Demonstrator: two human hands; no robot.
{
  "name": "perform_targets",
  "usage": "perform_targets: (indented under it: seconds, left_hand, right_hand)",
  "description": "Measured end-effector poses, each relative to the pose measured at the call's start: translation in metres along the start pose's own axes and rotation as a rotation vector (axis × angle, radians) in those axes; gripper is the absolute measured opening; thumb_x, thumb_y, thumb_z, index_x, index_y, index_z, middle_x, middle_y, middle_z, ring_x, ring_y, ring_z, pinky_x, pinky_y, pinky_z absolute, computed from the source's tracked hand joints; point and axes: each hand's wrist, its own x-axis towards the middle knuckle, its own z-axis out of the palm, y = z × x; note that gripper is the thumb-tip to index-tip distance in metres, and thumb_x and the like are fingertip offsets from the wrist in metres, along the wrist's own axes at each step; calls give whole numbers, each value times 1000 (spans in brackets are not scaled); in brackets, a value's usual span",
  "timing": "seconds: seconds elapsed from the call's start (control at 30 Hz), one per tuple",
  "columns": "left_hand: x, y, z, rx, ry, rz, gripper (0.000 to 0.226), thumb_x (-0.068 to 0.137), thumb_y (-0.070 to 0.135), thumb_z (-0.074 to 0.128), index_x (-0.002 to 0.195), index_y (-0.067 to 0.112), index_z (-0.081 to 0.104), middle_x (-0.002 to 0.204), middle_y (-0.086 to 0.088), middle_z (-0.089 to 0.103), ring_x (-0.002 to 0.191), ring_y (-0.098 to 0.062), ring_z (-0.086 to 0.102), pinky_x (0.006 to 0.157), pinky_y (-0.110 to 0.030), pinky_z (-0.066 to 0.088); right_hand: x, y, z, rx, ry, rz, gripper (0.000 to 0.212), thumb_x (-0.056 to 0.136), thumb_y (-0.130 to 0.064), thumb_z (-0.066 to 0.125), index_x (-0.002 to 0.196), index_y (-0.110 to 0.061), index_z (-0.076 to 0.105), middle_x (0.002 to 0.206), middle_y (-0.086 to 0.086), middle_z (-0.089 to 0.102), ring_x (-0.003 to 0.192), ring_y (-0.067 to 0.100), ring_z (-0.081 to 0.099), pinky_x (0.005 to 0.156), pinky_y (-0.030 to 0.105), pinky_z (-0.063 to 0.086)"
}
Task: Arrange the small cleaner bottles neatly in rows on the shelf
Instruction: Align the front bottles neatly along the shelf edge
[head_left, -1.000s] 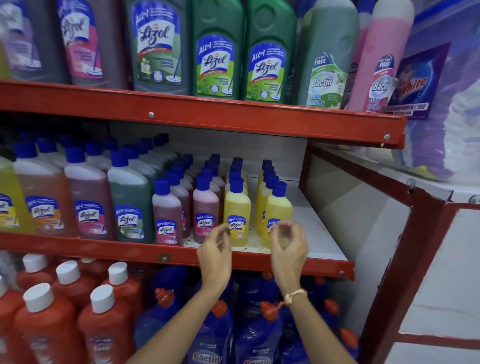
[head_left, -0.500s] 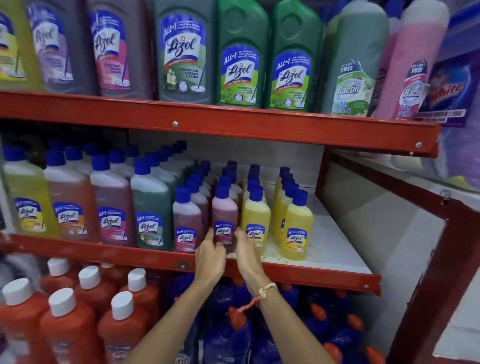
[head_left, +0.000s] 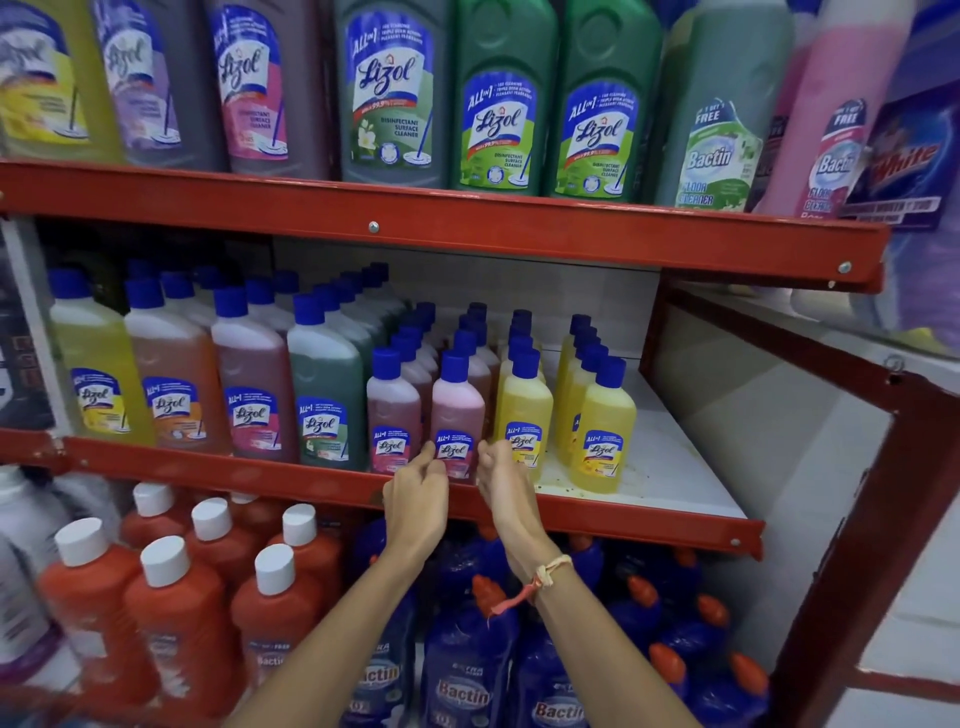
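Observation:
Small blue-capped Lizol bottles stand in several rows on the middle shelf (head_left: 649, 457). A small pink bottle (head_left: 457, 410) stands at the front of its row. My left hand (head_left: 418, 499) touches its lower left side with the fingertips, and my right hand (head_left: 506, 483) is at its lower right side, fingers curled. Left of it stands a darker pink small bottle (head_left: 393, 410). To the right are two rows of small yellow bottles, fronted by one (head_left: 523, 415) and another (head_left: 602, 436). Whether either hand fully grips the pink bottle is unclear.
Larger Lizol bottles (head_left: 249, 384) fill the shelf's left part. Big Lizol and Bactin bottles (head_left: 498, 98) stand on the upper shelf. Below are orange white-capped bottles (head_left: 176, 613) and blue Bactin bottles (head_left: 462, 665). The shelf's red front edge (head_left: 597, 519) runs under my hands. White shelf surface shows right of the yellow rows.
Both hands have shifted left from the yellow bottles to the small pink bottle at the front. The camera has moved closer and slightly left.

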Motion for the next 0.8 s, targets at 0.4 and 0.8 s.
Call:
perform_targets:
  seconds: [0.4, 0.8]
  left_hand:
    - [-12, -9, -8, 23, -18, 14, 42, 91, 17, 41, 131, 15, 53, 133, -10, 60, 128, -29, 47, 110, -39, 37]
    - [-17, 26, 51, -130, -193, 42, 41, 95, 23, 32, 127, 9, 53, 114, -2, 63, 110, -19, 56, 102, -36, 44]
  right_hand:
    - [-11, 0, 1, -58, 18, -42, 46, 99, -34, 36, 119, 0, 60, 120, 4, 67, 99, 9, 64, 94, 32, 48]
    - [5, -8, -52, -145, 323, -135, 42, 98, -33, 33, 70, -12, 56, 71, 3, 56, 71, 22, 50, 70, 38, 40]
